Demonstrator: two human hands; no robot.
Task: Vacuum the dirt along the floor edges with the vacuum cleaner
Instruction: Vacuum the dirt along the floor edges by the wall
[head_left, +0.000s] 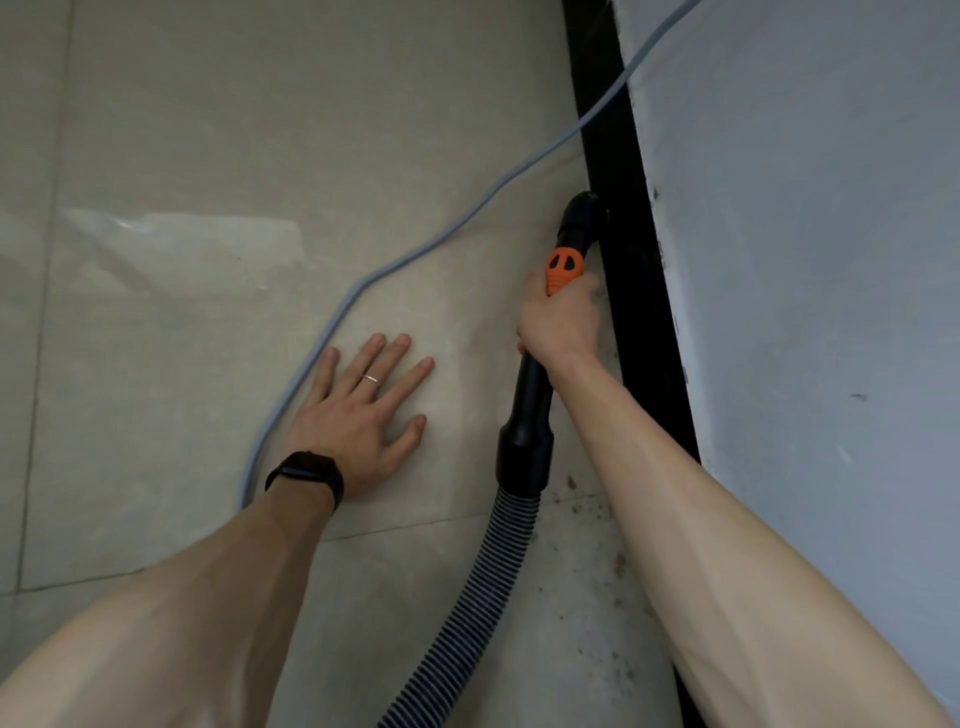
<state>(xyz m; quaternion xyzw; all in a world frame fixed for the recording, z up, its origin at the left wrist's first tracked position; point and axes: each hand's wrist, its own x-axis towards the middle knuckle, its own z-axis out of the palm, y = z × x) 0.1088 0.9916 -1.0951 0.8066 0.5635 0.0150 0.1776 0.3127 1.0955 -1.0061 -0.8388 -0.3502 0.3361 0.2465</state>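
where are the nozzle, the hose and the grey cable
nozzle (583, 218): head view, black tip at the skirting
hose (483, 587): head view, ribbed middle stretch
cable (363, 283): head view, its bend on the floor

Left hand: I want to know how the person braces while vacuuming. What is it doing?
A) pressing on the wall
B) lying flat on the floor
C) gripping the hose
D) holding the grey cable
B: the left hand lies palm down on the floor with fingers spread and holds neither the hose nor the cable. The right hand alone grips the tube.
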